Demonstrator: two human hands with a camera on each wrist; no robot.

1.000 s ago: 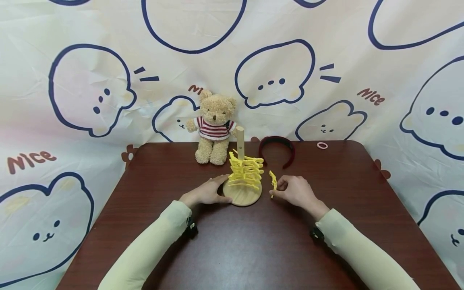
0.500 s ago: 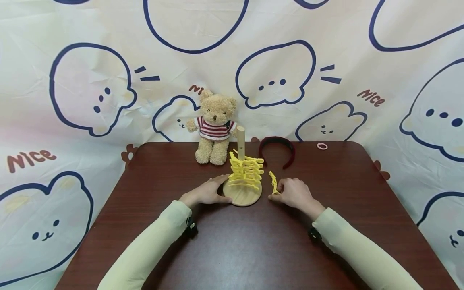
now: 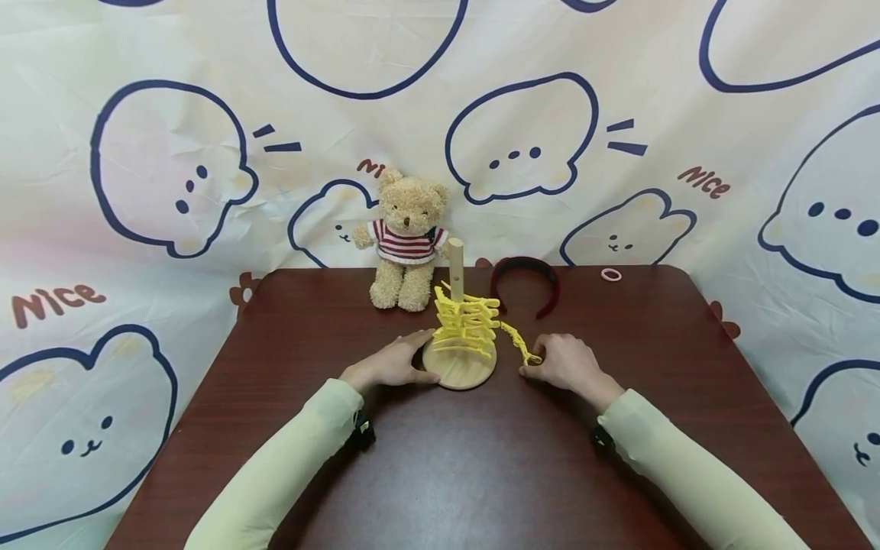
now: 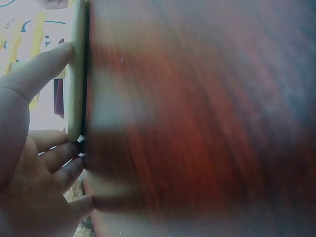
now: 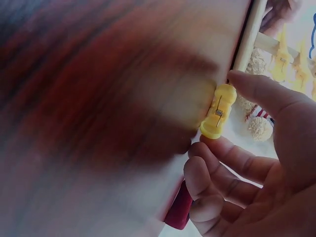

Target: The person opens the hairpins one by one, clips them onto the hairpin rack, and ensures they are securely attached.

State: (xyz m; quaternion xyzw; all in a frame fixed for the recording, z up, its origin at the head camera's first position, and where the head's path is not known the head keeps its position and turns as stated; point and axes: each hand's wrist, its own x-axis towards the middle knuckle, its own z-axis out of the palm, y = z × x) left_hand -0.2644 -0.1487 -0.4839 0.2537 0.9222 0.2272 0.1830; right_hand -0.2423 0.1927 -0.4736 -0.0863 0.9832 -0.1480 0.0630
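My left hand [image 3: 396,362] holds the round base of a wooden stand [image 3: 457,376], with the thumb at the front rim and the fingers at the left side. Several yellow hair clips [image 3: 467,325] are stacked around the stand's upright post [image 3: 457,267]. To the right of the base, my right hand [image 3: 565,365] pinches one end of a long yellow hair clip [image 3: 519,341] between thumb and index finger. Its far end points up-left toward the stack. In the right wrist view, this clip [image 5: 218,111] shows a small metal spring between thumb and fingers, close to the tabletop.
Behind the stand sits a teddy bear [image 3: 407,244] in a striped shirt. A dark red headband [image 3: 554,294] lies behind the right hand, and a pink ring [image 3: 611,276] is near the table's back edge. A printed cloth hangs behind the brown table [image 3: 440,473].
The clip in my right hand has swung from nearly upright in the head view to a slant, its far end now nearer the stack. The right hand shifted slightly right; the left stayed put.
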